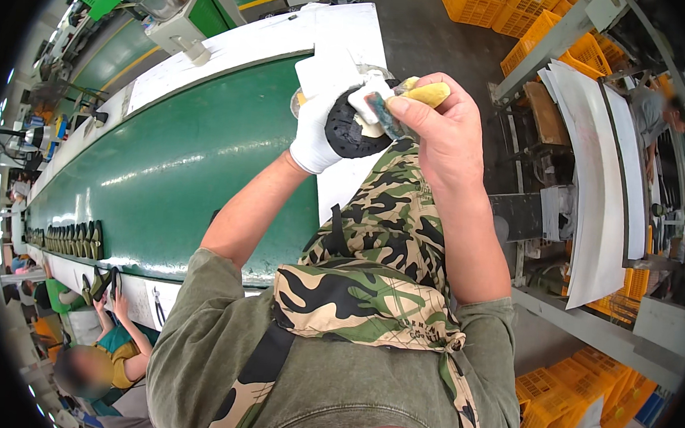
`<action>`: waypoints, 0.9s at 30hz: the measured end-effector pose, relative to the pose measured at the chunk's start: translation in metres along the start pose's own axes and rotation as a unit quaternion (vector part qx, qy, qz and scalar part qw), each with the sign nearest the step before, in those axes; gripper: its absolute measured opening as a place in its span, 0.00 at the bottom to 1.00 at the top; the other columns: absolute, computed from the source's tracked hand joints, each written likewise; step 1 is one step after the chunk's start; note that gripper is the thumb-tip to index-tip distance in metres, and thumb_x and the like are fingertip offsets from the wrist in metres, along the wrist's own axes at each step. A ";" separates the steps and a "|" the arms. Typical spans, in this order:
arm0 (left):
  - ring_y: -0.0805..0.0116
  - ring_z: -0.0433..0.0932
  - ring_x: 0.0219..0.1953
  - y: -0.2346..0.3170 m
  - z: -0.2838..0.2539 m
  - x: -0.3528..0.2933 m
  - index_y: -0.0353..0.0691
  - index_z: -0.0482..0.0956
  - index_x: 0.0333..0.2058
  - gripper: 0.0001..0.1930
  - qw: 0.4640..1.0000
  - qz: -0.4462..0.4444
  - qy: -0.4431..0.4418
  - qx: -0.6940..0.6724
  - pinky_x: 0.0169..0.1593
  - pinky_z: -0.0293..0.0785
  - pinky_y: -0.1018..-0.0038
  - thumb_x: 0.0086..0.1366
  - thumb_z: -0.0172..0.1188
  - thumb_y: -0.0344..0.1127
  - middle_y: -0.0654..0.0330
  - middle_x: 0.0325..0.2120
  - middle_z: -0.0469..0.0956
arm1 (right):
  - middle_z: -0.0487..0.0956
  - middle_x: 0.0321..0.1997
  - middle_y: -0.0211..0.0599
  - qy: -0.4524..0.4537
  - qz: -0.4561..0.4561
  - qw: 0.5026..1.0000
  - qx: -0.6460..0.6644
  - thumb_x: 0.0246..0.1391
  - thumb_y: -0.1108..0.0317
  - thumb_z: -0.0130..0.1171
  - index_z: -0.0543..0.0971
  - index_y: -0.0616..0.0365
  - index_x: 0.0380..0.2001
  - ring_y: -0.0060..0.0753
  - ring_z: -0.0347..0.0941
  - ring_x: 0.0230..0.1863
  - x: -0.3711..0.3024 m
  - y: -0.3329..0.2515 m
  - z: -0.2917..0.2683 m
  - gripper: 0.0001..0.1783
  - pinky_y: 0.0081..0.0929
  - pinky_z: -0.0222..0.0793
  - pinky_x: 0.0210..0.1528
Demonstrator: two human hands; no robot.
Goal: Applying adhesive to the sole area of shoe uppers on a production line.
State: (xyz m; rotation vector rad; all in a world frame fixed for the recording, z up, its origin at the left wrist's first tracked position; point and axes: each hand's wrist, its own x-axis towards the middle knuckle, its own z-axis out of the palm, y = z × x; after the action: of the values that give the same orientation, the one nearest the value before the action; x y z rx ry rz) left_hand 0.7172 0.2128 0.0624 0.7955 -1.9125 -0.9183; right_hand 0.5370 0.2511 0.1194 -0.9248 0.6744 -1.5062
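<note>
My left hand (314, 134), in a white glove, is closed around a black rounded piece (346, 129) with small dots along its edge and a pale patch inside. Its exact kind is hard to make out. Yellow covers (428, 94) sit on fingers of my otherwise bare right hand (451, 130). Between that thumb and fingers is pinched a small flat strip (384, 114), teal with a reddish-brown area. The strip is held against or just over the black piece, close to white shapes that partly hide the contact. Both hands are above the white table end.
A green conveyor belt (181, 165) runs to the left, carrying a row of olive shoes (74, 239). A co-worker (106, 356) handles another shoe at lower left. White sheets (595, 182) hang on a rack at right. Yellow crates (566, 400) stand at lower right.
</note>
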 end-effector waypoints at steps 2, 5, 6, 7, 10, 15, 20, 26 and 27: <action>0.68 0.77 0.50 -0.003 0.003 0.001 0.35 0.72 0.55 0.24 0.999 0.016 0.024 -0.027 0.55 0.75 0.71 0.58 0.63 0.24 0.56 0.48 0.77 | 0.77 0.32 0.32 -0.002 -0.014 1.000 0.003 0.47 0.78 0.68 0.75 0.62 0.32 0.19 0.73 0.33 0.003 0.004 -0.009 0.11 0.20 0.71 0.39; 0.68 0.77 0.51 0.003 0.000 -0.002 0.34 0.71 0.55 0.22 0.998 0.059 0.022 0.024 0.56 0.74 0.72 0.61 0.59 0.23 0.56 0.50 0.77 | 0.78 0.30 0.31 0.067 -0.004 0.994 -0.083 0.48 0.77 0.66 0.75 0.61 0.30 0.19 0.72 0.32 0.007 0.011 -0.025 0.09 0.19 0.68 0.39; 0.68 0.76 0.51 0.001 0.000 -0.004 0.34 0.72 0.55 0.22 0.998 0.038 0.027 -0.034 0.56 0.74 0.72 0.61 0.59 0.23 0.56 0.50 0.76 | 0.78 0.30 0.31 0.067 -0.005 0.994 -0.083 0.48 0.77 0.66 0.75 0.61 0.30 0.19 0.72 0.32 0.006 0.012 -0.028 0.09 0.19 0.68 0.39; 0.68 0.77 0.50 -0.003 0.000 -0.004 0.34 0.73 0.54 0.23 0.996 0.074 0.041 0.031 0.55 0.74 0.72 0.59 0.62 0.25 0.57 0.49 0.77 | 0.78 0.30 0.31 0.071 -0.003 0.993 -0.094 0.48 0.77 0.66 0.75 0.61 0.30 0.19 0.72 0.32 0.005 0.013 -0.030 0.09 0.19 0.68 0.39; 0.69 0.78 0.48 -0.014 0.003 -0.006 0.35 0.74 0.53 0.24 0.998 0.039 0.043 0.018 0.54 0.74 0.72 0.56 0.65 0.25 0.58 0.47 0.79 | 0.78 0.30 0.31 0.060 -0.006 0.994 -0.090 0.48 0.77 0.66 0.75 0.60 0.31 0.19 0.72 0.32 0.002 0.009 -0.021 0.09 0.19 0.68 0.39; 0.69 0.79 0.46 0.008 0.003 0.007 0.37 0.75 0.53 0.26 0.993 0.052 0.003 0.104 0.52 0.75 0.73 0.53 0.69 0.26 0.59 0.44 0.80 | 0.77 0.31 0.30 0.022 -0.021 0.999 -0.029 0.47 0.78 0.67 0.74 0.62 0.30 0.17 0.72 0.31 -0.003 -0.012 -0.004 0.11 0.18 0.70 0.36; 0.67 0.80 0.43 0.012 -0.003 0.011 0.39 0.75 0.52 0.33 0.988 0.019 -0.067 0.135 0.50 0.75 0.73 0.46 0.76 0.35 0.59 0.43 0.81 | 0.77 0.31 0.31 0.005 -0.033 0.999 -0.005 0.47 0.80 0.66 0.74 0.62 0.31 0.19 0.74 0.32 0.001 -0.018 0.000 0.11 0.19 0.71 0.38; 0.74 0.77 0.42 -0.009 -0.014 0.006 0.34 0.74 0.52 0.37 0.961 -0.153 -0.215 -0.080 0.51 0.74 0.73 0.40 0.79 0.35 0.61 0.42 0.80 | 0.77 0.34 0.34 0.026 -0.083 0.996 0.021 0.48 0.81 0.66 0.73 0.60 0.31 0.20 0.73 0.34 0.026 -0.003 -0.012 0.11 0.19 0.71 0.38; 0.73 0.77 0.43 -0.010 -0.014 0.005 0.33 0.74 0.52 0.38 0.946 -0.181 -0.218 -0.156 0.52 0.73 0.73 0.39 0.79 0.34 0.62 0.42 0.80 | 0.77 0.34 0.34 0.032 -0.103 0.994 0.023 0.48 0.82 0.65 0.73 0.60 0.31 0.20 0.73 0.33 0.029 0.000 -0.012 0.11 0.18 0.71 0.39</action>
State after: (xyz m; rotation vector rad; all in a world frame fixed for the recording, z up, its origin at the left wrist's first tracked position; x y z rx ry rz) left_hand 0.7288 0.1995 0.0611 0.8116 -1.9422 -1.6964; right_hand 0.5265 0.2213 0.1182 -0.9362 0.6019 -1.7341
